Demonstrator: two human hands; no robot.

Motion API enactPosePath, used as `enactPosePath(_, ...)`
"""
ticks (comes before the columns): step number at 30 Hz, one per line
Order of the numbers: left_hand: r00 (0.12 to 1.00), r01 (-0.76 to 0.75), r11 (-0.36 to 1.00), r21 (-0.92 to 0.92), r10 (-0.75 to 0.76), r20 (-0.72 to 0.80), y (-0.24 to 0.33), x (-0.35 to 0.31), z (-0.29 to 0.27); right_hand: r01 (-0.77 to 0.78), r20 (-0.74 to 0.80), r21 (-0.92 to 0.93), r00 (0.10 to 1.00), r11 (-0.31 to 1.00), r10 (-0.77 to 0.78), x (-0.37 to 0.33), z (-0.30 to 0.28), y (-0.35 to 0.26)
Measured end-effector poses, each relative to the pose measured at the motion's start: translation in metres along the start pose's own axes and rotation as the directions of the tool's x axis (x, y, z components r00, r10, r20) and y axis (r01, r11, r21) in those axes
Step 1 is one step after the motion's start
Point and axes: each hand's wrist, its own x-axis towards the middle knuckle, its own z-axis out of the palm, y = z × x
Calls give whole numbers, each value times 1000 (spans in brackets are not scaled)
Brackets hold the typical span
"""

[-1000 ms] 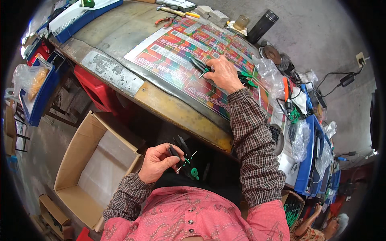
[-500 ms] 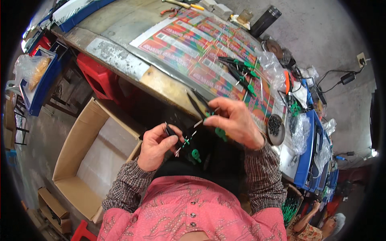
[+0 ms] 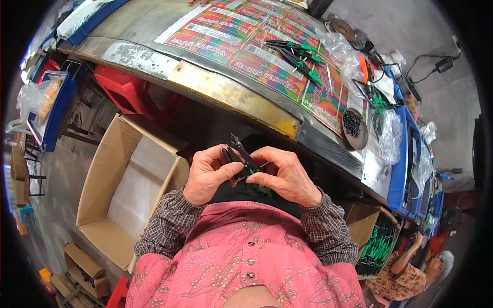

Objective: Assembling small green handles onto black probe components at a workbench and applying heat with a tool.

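Note:
Close together in front of my waist, both hands hold slim black pieces with green parts (image 3: 240,152); their exact kind does not show. My left hand (image 3: 206,177) is closed, thumb and fingers pinching the black bodies. My right hand (image 3: 288,177) pinches near the green parts, where a thin pale pin or rod sticks out. Green ends hang below the fingers, partly hidden. On the table's printed sheet (image 3: 226,43) lie several similar black-and-green pieces (image 3: 298,56). A round dish (image 3: 360,138) of small black parts is at the table's right.
The metal table edge (image 3: 233,100) runs ahead of my hands. An open cardboard box (image 3: 97,220) stands at left, a red stool (image 3: 120,90) behind it. At right are blue trays (image 3: 398,177), a carton of black-and-green pieces (image 3: 379,246) and another person (image 3: 400,277). An orange-black tool (image 3: 365,77) lies far right.
My right hand has come down from the table edge with its black piece and met my left hand. Their pieces are now together. The view has shifted, showing more of the right carton.

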Motion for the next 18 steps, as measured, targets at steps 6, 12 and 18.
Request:
enactPosePath(6,1000,7,999,32,-8,26,-3,-7,8,-40,-48,114,998,993,45,-9,5,14)
enactPosePath(12,1000,-5,1000,-5,5,12,-10,-13,6,-101,-73,233,990,967,121,-15,13,15)
enactPosePath(18,1000,-1,999,-38,2,22,-14,-12,3,-109,-126,249,982,962,144,-19,14,20)
